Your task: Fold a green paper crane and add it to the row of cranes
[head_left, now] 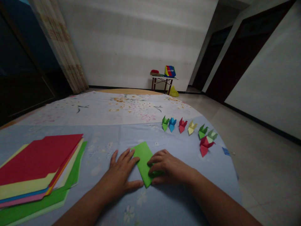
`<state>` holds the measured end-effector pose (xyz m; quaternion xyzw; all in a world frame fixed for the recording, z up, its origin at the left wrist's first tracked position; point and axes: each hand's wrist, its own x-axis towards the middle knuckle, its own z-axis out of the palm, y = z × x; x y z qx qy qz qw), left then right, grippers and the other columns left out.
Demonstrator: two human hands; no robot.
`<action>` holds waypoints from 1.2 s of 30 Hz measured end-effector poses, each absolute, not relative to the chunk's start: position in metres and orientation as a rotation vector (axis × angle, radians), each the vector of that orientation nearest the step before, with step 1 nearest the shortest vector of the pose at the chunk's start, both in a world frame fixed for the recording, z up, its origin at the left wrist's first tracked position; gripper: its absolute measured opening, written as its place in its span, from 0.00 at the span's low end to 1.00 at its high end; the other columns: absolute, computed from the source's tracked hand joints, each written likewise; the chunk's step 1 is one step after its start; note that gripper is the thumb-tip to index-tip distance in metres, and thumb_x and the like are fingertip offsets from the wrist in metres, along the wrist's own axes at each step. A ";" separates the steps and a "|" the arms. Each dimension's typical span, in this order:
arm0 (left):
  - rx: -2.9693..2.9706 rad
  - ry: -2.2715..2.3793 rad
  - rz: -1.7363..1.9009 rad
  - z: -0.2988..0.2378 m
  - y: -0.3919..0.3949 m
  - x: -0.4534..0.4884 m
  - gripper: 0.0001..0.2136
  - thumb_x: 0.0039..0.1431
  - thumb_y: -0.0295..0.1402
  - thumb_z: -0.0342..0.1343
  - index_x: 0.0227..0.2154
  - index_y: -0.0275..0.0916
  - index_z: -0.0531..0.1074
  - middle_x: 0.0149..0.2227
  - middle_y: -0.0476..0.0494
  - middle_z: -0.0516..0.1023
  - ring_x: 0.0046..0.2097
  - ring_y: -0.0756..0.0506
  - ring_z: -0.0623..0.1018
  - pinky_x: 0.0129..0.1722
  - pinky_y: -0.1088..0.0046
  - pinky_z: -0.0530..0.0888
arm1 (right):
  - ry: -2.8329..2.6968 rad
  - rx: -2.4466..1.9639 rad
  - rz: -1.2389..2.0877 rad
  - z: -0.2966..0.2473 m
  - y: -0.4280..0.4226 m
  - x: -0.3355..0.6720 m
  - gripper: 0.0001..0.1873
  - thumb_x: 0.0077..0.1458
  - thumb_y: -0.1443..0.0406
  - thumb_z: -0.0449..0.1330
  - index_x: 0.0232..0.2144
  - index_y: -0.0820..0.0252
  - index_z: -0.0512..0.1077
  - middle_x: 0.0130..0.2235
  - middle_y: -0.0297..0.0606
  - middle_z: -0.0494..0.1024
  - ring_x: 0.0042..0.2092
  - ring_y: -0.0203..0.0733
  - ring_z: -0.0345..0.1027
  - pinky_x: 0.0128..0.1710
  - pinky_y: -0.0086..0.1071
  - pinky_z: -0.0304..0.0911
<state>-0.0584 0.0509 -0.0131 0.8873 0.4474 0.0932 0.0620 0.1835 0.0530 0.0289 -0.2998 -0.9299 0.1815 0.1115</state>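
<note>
A folded green paper (144, 157) lies on the blue flowered cloth (164, 201) in front of me. My left hand (122, 172) rests flat beside it, fingers spread, fingertips touching the paper's left edge. My right hand (164, 166) sits on the paper's right side with fingers curled, pressing it down. Part of the paper is hidden under my right hand.
A stack of coloured paper sheets (39, 169), red on top, lies at the left. Several folded paper cranes (188, 128) in green, blue, red and yellow stand in a row at the right. A small table (163, 80) with objects stands by the far wall.
</note>
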 end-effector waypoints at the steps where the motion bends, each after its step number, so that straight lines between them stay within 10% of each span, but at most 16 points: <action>1: 2.688 1.349 0.285 -0.013 0.051 -0.059 0.32 0.48 0.55 0.52 0.53 0.43 0.62 0.60 0.33 0.59 0.62 0.34 0.54 0.56 0.41 0.42 | -2.725 -0.861 0.530 0.029 0.052 0.183 0.13 0.52 0.57 0.59 0.39 0.54 0.74 0.45 0.37 0.75 0.48 0.41 0.64 0.50 0.37 0.49; 10: 2.652 1.117 0.417 0.012 0.047 -0.047 0.09 0.56 0.36 0.54 0.39 0.44 0.73 0.39 0.46 0.76 0.44 0.44 0.72 0.48 0.62 0.63 | -2.528 -0.921 0.569 0.019 0.052 0.176 0.12 0.58 0.63 0.51 0.39 0.59 0.72 0.35 0.39 0.77 0.39 0.38 0.68 0.44 0.32 0.57; 15: 2.457 1.245 0.560 0.013 0.042 -0.043 0.10 0.59 0.34 0.47 0.36 0.41 0.74 0.34 0.46 0.77 0.38 0.46 0.73 0.41 0.67 0.67 | -2.310 -1.023 0.756 0.015 0.058 0.185 0.28 0.42 0.54 0.66 0.46 0.57 0.70 0.43 0.40 0.75 0.45 0.42 0.66 0.47 0.34 0.58; 22: 2.263 1.440 0.594 0.013 0.036 -0.031 0.12 0.58 0.37 0.48 0.22 0.40 0.70 0.26 0.49 0.73 0.34 0.45 0.72 0.37 0.68 0.68 | -1.901 -1.224 1.096 -0.003 0.071 0.182 0.13 0.52 0.57 0.58 0.30 0.63 0.73 0.25 0.32 0.71 0.27 0.32 0.62 0.28 0.25 0.58; 36: 2.175 1.390 0.587 0.011 0.032 -0.029 0.12 0.61 0.38 0.42 0.32 0.41 0.69 0.34 0.46 0.75 0.41 0.43 0.70 0.42 0.64 0.68 | -1.892 -1.022 1.435 0.008 0.069 0.186 0.12 0.51 0.59 0.59 0.33 0.64 0.69 0.31 0.33 0.72 0.33 0.34 0.64 0.35 0.28 0.60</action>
